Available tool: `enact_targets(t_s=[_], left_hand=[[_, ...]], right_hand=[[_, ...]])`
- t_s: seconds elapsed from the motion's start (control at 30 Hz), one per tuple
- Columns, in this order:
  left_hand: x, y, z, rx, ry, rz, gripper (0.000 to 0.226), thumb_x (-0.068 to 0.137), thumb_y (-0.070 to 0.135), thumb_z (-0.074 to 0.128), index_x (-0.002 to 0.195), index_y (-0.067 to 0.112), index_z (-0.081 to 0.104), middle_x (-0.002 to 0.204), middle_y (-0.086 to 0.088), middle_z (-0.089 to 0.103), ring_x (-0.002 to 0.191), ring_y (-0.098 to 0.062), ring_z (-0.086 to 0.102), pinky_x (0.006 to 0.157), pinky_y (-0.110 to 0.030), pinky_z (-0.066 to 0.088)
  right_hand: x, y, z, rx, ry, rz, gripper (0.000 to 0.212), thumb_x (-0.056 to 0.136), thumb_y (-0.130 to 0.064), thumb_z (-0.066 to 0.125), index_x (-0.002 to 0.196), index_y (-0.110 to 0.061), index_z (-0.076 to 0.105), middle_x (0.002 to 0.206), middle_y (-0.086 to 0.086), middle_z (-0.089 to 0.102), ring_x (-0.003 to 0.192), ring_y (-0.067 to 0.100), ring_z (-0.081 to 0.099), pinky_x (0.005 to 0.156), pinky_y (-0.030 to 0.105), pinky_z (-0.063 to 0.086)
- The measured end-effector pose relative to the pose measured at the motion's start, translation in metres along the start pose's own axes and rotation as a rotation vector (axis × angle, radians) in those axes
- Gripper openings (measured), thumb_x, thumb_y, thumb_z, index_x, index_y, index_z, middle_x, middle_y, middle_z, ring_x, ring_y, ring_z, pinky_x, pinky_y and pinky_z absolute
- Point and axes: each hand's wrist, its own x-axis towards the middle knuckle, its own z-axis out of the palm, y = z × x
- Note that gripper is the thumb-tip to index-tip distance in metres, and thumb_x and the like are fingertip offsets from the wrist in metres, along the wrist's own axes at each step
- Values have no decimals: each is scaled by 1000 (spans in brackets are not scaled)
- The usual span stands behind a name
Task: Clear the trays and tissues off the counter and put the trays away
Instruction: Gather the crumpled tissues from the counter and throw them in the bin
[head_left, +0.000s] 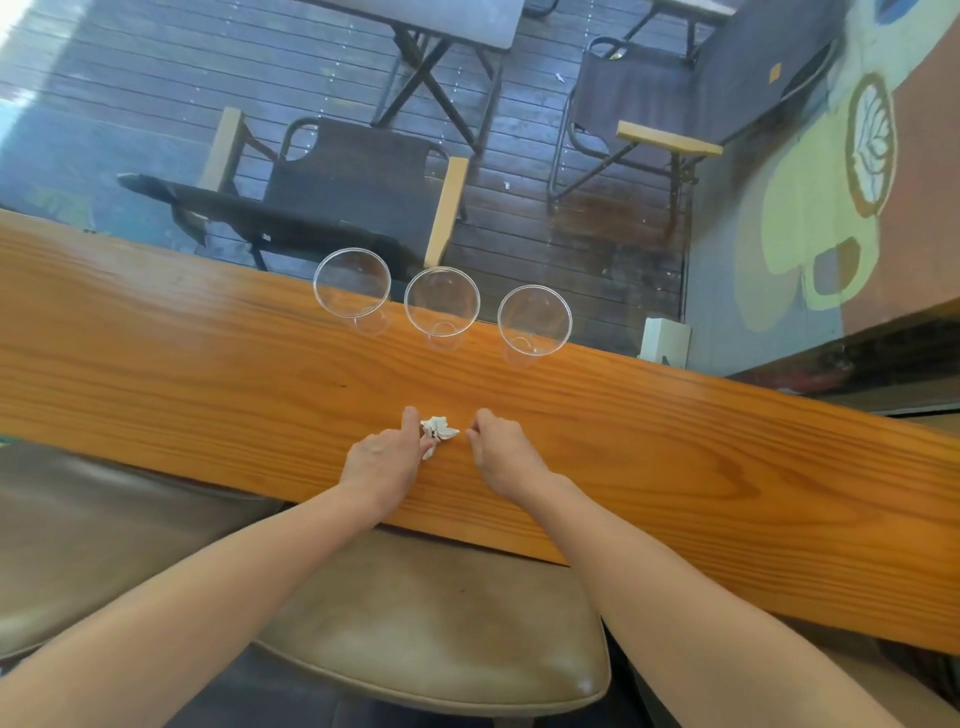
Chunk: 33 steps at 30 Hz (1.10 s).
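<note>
the crumpled tissue lies on the wooden counter, between the 2 hands and close to the near edge. the left hand is the nearer: its fingers curl around the tissue's left side and touch it, pinching part of the wad, though the grip does not look fully closed. the right hand sits just to the right of the tissue, fingers loosely curled, holding nothing, with a small gap to the paper. the wad is lumpy with no clear long axis. farther back, along the far edge, 3 clear plastic cups stand upright in a row, all appearing empty. no tray shows anywhere on the counter. gathering the tissue looks like the step in hand.
</note>
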Motion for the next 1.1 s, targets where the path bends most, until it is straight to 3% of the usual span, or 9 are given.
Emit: enact_targets(t_s=[0.07, 0.17, 0.23, 0.37, 0.5, 0.57, 0.73, 0.93, 1.1], left_hand=[[2, 0, 6, -35, -20, -12, 35, 102, 46, 35, 119, 15, 37, 83, -6, 70, 68, -28, 66, 53, -37, 45], [3, 1, 14, -86, -56, -42, 37, 102, 46, 37, 121, 14, 38, 94, -11, 72, 81, -35, 68, 59, -38, 43], [3, -1, 17, -98, -67, -74, 37, 102, 46, 35, 120, 14, 39, 97, -14, 71, 85, -38, 68, 62, -39, 42], [0, -6, 18, -69, -100, -48, 25, 104, 36, 31, 111, 14, 42, 97, -15, 71, 87, -39, 67, 64, -40, 45], [-5, -11, 15, -127, -139, -14, 20, 103, 29, 32, 103, 12, 43, 93, -15, 69, 82, -39, 65, 65, -43, 48], [-7, -12, 14, -169, -157, -13, 17, 102, 26, 33, 103, 12, 42, 92, -16, 68, 81, -40, 64, 64, -43, 46], [-6, -10, 13, -221, -206, -37, 24, 101, 17, 29, 120, 11, 41, 101, -23, 66, 89, -44, 62, 68, -44, 43], [-8, -4, 11, -338, -219, -71, 16, 99, 13, 29, 107, 13, 43, 95, -22, 64, 82, -41, 60, 65, -43, 44], [-11, -1, 4, -384, -214, -98, 21, 104, 22, 31, 90, 10, 43, 92, -21, 62, 82, -41, 59, 66, -42, 42]], right_hand=[[6, -6, 7, -11, 5, -50, 12, 103, -20, 42, 115, -17, 44, 104, 15, 63, 85, 31, 57, 72, 43, 49], [15, -9, 16, -39, -30, -82, 40, 100, -13, 47, 133, -33, 34, 106, 11, 62, 90, 30, 60, 78, 46, 53], [22, -8, 23, -60, -42, -89, 43, 100, -14, 47, 134, -37, 35, 106, 11, 61, 92, 31, 59, 77, 44, 51], [26, 1, 34, -109, 0, -117, 24, 96, -12, 47, 112, -31, 47, 91, 3, 49, 82, 30, 51, 68, 36, 39], [22, 5, 36, -101, 71, -89, 12, 99, -15, 45, 92, -25, 43, 80, -3, 42, 76, 27, 49, 63, 34, 35], [19, 3, 35, -56, 85, -82, 4, 101, -20, 45, 103, -22, 45, 92, 3, 53, 81, 28, 51, 67, 36, 39], [19, -12, 39, -50, -55, -115, 39, 101, -21, 48, 136, -30, 35, 119, 14, 57, 103, 35, 58, 86, 46, 50], [16, -12, 49, -113, -67, -127, 8, 99, -13, 41, 100, -20, 37, 100, 14, 53, 94, 41, 57, 73, 43, 45], [0, -8, 43, -15, -20, 3, 11, 100, -26, 37, 101, -15, 39, 108, 17, 53, 97, 40, 55, 75, 40, 39]])
